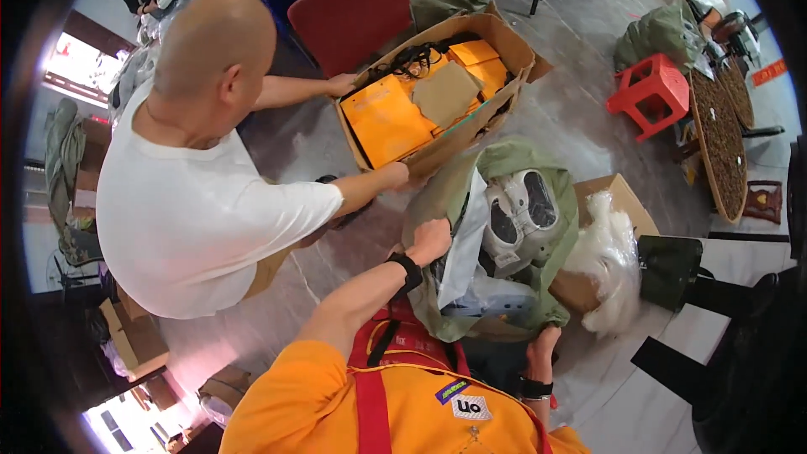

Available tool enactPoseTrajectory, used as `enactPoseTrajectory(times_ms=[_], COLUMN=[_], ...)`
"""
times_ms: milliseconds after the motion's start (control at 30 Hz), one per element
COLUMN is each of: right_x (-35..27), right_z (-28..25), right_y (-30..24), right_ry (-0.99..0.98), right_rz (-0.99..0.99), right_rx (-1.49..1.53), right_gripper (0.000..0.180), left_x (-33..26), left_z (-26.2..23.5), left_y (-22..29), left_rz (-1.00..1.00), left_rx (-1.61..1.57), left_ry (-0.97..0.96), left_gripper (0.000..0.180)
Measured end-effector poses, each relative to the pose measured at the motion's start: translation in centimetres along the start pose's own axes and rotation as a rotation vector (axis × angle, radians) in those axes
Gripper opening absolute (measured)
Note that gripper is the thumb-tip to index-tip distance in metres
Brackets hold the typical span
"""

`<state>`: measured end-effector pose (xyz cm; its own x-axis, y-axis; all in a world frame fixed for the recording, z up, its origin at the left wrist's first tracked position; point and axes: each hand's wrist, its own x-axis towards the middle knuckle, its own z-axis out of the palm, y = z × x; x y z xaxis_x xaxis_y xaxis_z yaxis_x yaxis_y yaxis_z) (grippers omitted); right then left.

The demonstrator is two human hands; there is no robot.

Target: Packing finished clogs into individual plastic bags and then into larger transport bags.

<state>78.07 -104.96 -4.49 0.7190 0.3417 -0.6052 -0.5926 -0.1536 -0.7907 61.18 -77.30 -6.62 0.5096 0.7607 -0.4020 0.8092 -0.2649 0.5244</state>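
An olive-green woven sack [423, 202] stands open in front of me. My left hand [430, 241] is closed on the left side of its mouth, and my right hand [545, 349] grips the near right edge. Inside lie white-and-grey items with dark oval panels [518, 208], whose kind I cannot make out. Below them sits a blue item in clear plastic [502, 301]. A white sheet [460, 267] stands along the sack's left inner side. The sack's lower contents are hidden.
At left, a person in a white shirt [193, 210] holds a cardboard box [437, 151] of orange packages [385, 118]. Clear plastic wrapping [612, 265] lies right of the sack, beside a dark green case [670, 269]. Farther off are a red stool [649, 94] and a red chair [353, 13].
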Motion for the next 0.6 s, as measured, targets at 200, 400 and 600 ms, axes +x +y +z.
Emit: enactPoseTrajectory(times_ms=[200,400,600], right_x=[0.0,1.0,0.3], right_z=[1.3,0.7,1.4], right_y=[-1.1,-0.5,-1.0], right_ry=[-0.048,-0.128,-0.081], right_rz=[0.054,0.015,0.024], right_rx=[-0.033,-0.007,-0.014], right_gripper=[0.03,0.021,0.019], left_x=[0.1,0.0,0.0], left_z=[0.7,0.4,1.0], left_y=[-0.4,0.1,-0.1], left_rz=[0.034,0.021,0.048], left_rx=[0.028,0.035,0.034], left_ry=[0.068,0.036,0.078], left_gripper=[0.017,0.016,0.015])
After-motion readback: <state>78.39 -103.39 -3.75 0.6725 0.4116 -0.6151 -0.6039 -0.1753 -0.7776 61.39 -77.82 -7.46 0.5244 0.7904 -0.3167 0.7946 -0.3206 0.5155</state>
